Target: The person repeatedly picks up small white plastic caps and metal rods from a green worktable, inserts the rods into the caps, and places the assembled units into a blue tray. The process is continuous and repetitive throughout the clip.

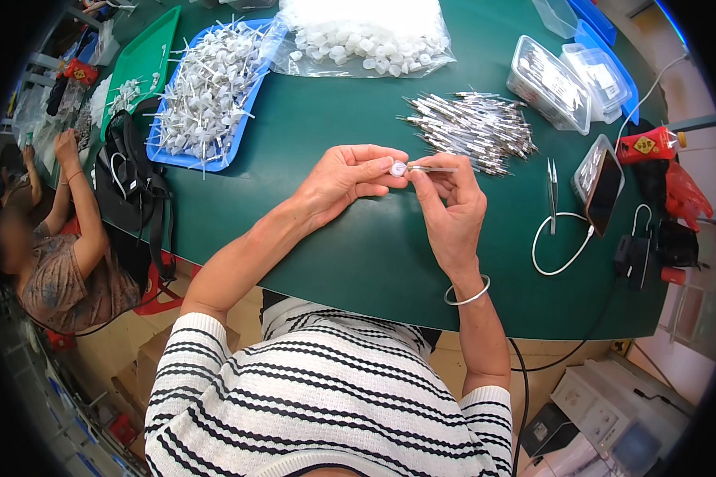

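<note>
Over the green table, my left hand [356,176] pinches a small round white plastic cap [398,168] between thumb and fingers. Just to its right, my right hand [452,203] grips a thin metal rod [436,169], whose inner end meets or nearly meets the cap; the fingers hide the exact contact. Beyond my right hand lies a heap of similar slim metal rods [473,131]. A clear bag of small white plastic caps [374,48] rests at the far middle. To the left, a blue tray [232,149] is piled with white caps on rods [207,87].
Tweezers [552,195], a white cable [535,246] and a phone [605,191] on a plastic box lie right. Clear boxes [549,83] stand far right, near a red bottle [651,145]. A black bag [131,171] and green tray [147,56] are left, beside another person [71,262].
</note>
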`<action>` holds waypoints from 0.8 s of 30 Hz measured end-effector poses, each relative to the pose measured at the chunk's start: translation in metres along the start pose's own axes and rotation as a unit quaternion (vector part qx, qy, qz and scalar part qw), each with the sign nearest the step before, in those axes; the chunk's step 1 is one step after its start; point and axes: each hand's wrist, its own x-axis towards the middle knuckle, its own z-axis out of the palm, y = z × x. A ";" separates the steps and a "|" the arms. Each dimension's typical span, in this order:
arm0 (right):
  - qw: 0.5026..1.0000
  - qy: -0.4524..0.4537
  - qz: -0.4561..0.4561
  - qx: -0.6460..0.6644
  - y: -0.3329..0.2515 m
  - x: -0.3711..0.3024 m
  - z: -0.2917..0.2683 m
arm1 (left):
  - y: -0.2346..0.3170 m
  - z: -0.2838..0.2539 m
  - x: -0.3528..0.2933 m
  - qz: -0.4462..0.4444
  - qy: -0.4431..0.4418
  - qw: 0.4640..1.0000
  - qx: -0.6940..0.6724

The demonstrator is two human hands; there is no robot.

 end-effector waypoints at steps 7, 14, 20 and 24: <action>1.000 0.000 -0.007 -0.010 0.000 -0.001 0.000 | -0.001 0.000 0.000 0.005 -0.002 1.000 0.002; 1.000 -0.001 -0.024 -0.019 0.003 0.000 0.000 | -0.001 0.001 -0.001 0.011 0.004 1.000 0.012; 0.999 0.002 -0.027 -0.020 0.005 -0.001 0.000 | -0.002 0.002 -0.001 0.020 0.007 1.000 0.016; 0.999 0.001 -0.027 -0.026 0.004 0.000 0.000 | -0.003 0.002 -0.001 0.023 0.011 1.000 0.018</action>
